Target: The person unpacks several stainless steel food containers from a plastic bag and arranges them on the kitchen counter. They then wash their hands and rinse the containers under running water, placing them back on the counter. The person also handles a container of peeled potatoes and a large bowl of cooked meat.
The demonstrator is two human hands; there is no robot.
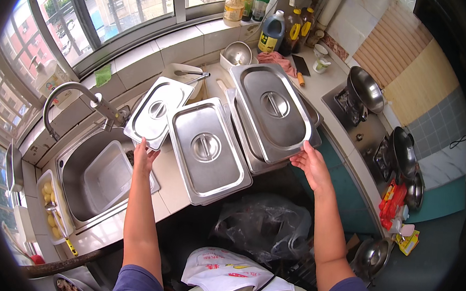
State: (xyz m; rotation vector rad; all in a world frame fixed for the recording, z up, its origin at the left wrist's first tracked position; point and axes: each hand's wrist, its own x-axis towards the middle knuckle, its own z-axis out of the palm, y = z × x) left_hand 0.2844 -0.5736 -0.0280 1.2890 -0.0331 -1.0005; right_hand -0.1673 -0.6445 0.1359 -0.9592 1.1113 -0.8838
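My left hand grips the near edge of a small stainless steel pan lid, tilted beside the faucet. On the right, my right hand pinches the near right corner of a large rectangular steel lid with a recessed handle. Under that lid, a steel food pan shows along its left and lower sides; what it holds is hidden. Between my hands sits another rectangular steel lid, partly over the counter's front edge; further metal rims show beneath it.
The sink holds a translucent plastic tub, with a curved faucet above. A container of round yellowish food stands at left. Sauce bottles line the back. Woks rest on the stove at right. A plastic bag hangs below.
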